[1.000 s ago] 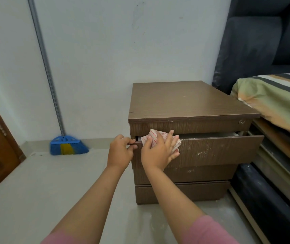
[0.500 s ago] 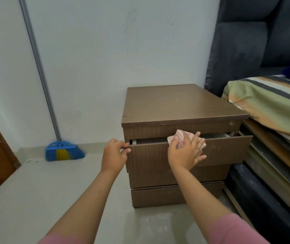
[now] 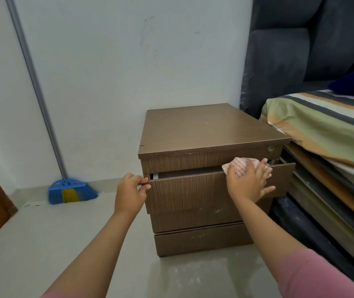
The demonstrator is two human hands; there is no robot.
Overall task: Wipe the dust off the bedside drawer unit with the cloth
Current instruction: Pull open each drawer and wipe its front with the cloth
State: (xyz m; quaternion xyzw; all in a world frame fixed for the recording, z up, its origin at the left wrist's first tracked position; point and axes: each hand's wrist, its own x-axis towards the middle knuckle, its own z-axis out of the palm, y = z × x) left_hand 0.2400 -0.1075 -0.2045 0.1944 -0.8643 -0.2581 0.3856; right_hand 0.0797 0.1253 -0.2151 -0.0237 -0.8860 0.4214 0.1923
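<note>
Brown wood-grain bedside drawer unit [image 3: 210,134]: open top drawer's left corner is pinched by left hand [image 3: 130,193] for steadiness; red-striped white cloth [image 3: 241,166] is pressed at its right end under flat, spread right hand [image 3: 248,182].

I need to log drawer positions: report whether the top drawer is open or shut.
Open partway: the top drawer juts forward, with a dark gap above its front.

My cloth [image 3: 241,166] looks white with red stripes; the drawer unit [image 3: 206,130] brown woodgrain; the broom [image 3: 70,191] blue and yellow.
</note>
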